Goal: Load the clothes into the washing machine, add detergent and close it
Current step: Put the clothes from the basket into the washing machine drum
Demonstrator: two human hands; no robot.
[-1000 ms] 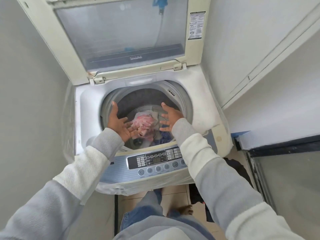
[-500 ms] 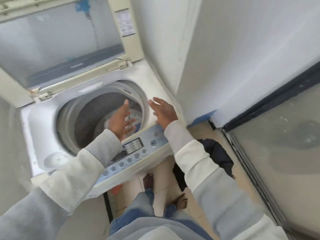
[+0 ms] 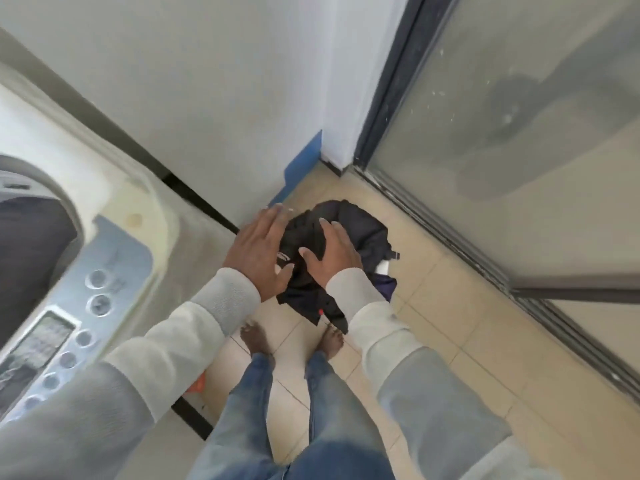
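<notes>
- Left hand (image 3: pixel 258 252) and right hand (image 3: pixel 334 258), centre frame, are both spread flat with straight fingers, holding nothing.
- Beneath them the dark clothes (image 3: pixel 362 233) lie heaped on the tiled floor (image 3: pixel 450 306) (whether the hands touch them is unclear).
- The washing machine (image 3: pixel 114 202) fills the left edge, its drum opening showing.
- Risk: a shallow grab at this tangled heap could leave a garment behind or trailing.

White wall (image 3: pixel 207 81), beige floor tiles (image 3: pixel 450 323), frosted glass door (image 3: pixel 519 133) in dark frame (image 3: pixel 391 81), blue patch (image 3: pixel 304 157) at wall base.
</notes>
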